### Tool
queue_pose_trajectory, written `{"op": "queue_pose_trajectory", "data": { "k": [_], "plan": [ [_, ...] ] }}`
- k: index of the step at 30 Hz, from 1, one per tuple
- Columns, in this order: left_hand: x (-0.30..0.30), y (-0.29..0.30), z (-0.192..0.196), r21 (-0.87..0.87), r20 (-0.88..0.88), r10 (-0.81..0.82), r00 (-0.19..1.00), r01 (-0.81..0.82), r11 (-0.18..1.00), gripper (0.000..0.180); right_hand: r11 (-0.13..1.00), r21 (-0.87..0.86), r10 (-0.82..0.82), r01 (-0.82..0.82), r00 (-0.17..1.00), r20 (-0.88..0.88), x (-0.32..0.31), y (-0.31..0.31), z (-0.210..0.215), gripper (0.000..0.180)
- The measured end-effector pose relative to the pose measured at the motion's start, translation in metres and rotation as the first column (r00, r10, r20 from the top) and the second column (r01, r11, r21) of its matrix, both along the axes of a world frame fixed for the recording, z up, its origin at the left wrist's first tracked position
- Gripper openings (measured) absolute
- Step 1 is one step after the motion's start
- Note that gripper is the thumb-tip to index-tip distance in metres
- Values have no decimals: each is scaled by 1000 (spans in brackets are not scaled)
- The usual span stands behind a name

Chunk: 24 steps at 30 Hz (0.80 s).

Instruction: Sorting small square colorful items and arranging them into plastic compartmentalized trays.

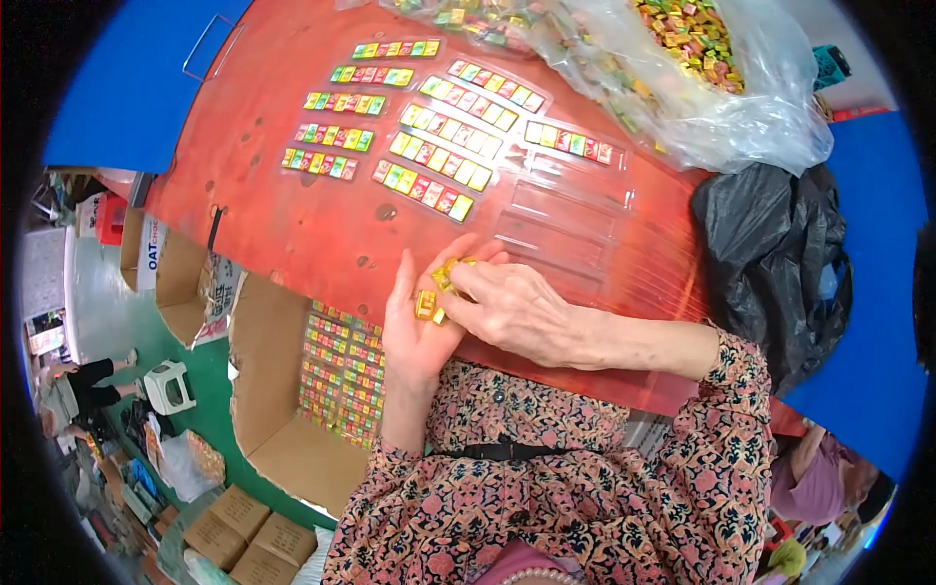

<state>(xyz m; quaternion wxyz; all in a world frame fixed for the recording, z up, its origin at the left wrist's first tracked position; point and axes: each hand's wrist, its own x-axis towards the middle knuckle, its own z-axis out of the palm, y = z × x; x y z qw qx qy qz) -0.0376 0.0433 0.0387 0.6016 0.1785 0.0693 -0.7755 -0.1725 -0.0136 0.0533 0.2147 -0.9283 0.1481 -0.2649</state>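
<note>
Candies (pixel 426 305) sit in the left hand (pixel 409 333), palm up and loosely cupped; fingertips of the right hand (pixel 524 310) nearly meet over them, but I cannot tell whether they grip 1. Likely light, firm, slick-wrapped: pinch opposite sides.

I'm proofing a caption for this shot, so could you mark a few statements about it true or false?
1. The left hand is palm-up with yellow pieces on it. True.
2. The tabletop is green. False: it is red.
3. The right hand lies flat on the tabletop. False: its fingers are at the yellow pieces.
4. The clear bag holds loose coloured pieces. True.
5. The stool is black. False: it is white.
</note>
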Motion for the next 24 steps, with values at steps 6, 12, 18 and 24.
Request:
{"op": "queue_pose_trajectory", "data": {
  "k": [6, 12, 18, 24],
  "plan": [
    [-7, -5, -7, 0, -62, -33, 998, 33, 999, 61, 987, 158, -19, 35, 995, -98, -18, 1, -3, 22],
    [-2, -3, -30, 29, -239, -31, 971, 39, 999, 48, 951, 274, -154, 142, 988, 21, -39, -16, 5, 15],
    [18, 3, -38, 36, -209, 21, 978, -14, 999, 39, 596, 537, -659, 598, 746, -99, -104, -96, 8, 14],
    [13, -2, -39, 21, -181, 0, 984, 4, 1000, 37, 519, 416, -730, 746, 641, -238, -130, -129, -27, 23]
  ]
}}
